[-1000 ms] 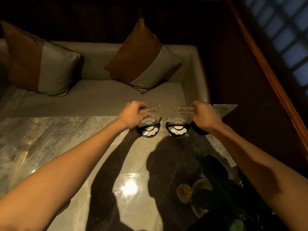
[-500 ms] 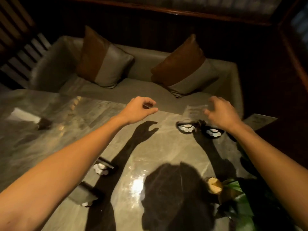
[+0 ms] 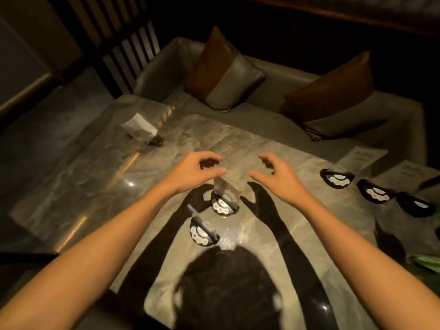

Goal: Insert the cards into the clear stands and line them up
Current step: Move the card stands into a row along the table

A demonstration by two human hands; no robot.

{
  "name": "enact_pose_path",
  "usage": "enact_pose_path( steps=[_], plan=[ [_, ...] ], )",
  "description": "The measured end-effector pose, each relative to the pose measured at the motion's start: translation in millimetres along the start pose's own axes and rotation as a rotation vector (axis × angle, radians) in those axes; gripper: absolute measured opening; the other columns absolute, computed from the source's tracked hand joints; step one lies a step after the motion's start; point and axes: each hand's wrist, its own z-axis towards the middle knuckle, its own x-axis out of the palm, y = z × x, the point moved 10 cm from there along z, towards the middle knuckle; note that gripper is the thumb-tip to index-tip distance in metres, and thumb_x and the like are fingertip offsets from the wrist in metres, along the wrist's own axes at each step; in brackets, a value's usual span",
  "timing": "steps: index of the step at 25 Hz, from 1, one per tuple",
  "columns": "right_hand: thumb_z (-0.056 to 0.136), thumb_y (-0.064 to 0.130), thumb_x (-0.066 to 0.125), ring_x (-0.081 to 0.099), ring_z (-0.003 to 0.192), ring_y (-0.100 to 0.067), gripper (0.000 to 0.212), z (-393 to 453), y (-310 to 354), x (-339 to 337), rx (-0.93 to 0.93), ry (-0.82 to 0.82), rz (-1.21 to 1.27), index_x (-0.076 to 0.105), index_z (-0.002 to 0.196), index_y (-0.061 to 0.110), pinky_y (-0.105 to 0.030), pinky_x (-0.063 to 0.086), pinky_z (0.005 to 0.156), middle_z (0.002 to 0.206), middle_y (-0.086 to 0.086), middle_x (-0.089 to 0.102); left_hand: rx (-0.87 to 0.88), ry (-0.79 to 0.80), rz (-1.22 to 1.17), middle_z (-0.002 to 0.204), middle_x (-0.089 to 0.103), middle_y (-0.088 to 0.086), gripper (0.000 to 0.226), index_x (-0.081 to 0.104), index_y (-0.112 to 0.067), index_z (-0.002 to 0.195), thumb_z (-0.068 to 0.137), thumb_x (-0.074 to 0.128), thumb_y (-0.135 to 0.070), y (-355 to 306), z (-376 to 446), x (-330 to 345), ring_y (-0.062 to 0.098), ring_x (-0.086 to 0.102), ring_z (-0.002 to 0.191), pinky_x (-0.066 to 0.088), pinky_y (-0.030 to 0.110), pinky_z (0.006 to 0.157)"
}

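Note:
On the marble table (image 3: pixel 95 177), a clear stand on a dark round base (image 3: pixel 223 204) stands upright in the middle, a pale card (image 3: pixel 222 186) in it. My left hand (image 3: pixel 197 170) and my right hand (image 3: pixel 273 173) hover just above it on either side, fingers curled apart, holding nothing. A second stand (image 3: pixel 203 232) sits nearer to me, its clear panel hard to make out. At the right edge three stands (image 3: pixel 337 178) (image 3: pixel 375 192) (image 3: pixel 415 206) form a row, with cards (image 3: pixel 362 157) leaning back from them. One more stand with a card (image 3: pixel 142 129) is at the far left.
A grey sofa (image 3: pixel 262 115) with two brown-and-grey cushions (image 3: pixel 221 72) lies beyond the table's far edge. Green plant leaves (image 3: pixel 426 260) poke in at the right. My head's shadow covers the near part of the table. Dark slatted panels rise at the upper left.
Both hands let go of the stands in the row at the right and moved left to the middle stand. The view swung left and down.

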Motion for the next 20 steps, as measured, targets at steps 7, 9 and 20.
enact_pose_path(
  steps=[7,9,20],
  plan=[
    [0.085,0.040,0.073,0.060,0.119,-0.024,0.065,-13.4,17.7,90.7,0.027,0.117,-0.035,0.049,0.142,0.019,-0.041,0.049,0.098,0.137,-0.009,0.060,-0.087,0.171,0.012,0.121,0.066,-0.023,0.068,0.066,-0.036,0.127,0.065,0.085,-0.057,75.2,-62.8,1.9,-0.011,0.061,0.109,0.044,0.003,0.087],
    [0.089,0.032,0.069,0.063,0.114,-0.025,0.053,-13.8,19.7,99.0,0.008,0.116,-0.081,0.054,0.137,0.018,-0.040,0.050,0.095,0.129,-0.008,0.065,-0.107,0.181,-0.021,0.121,0.068,-0.023,0.063,0.068,-0.037,0.123,0.065,0.088,-0.051,87.3,-68.8,8.3,-0.006,0.062,0.111,0.046,0.009,0.091],
    [0.093,0.012,0.056,0.068,0.093,-0.028,0.019,8.6,-0.1,72.9,0.079,0.032,-0.275,0.065,0.109,0.019,-0.035,0.050,0.070,0.103,-0.005,0.074,-0.037,0.359,-0.010,0.098,0.076,-0.020,0.020,0.079,-0.039,0.094,0.075,0.085,-0.038,88.3,-51.8,38.2,0.000,0.070,0.093,0.052,0.023,0.089]
  ],
)
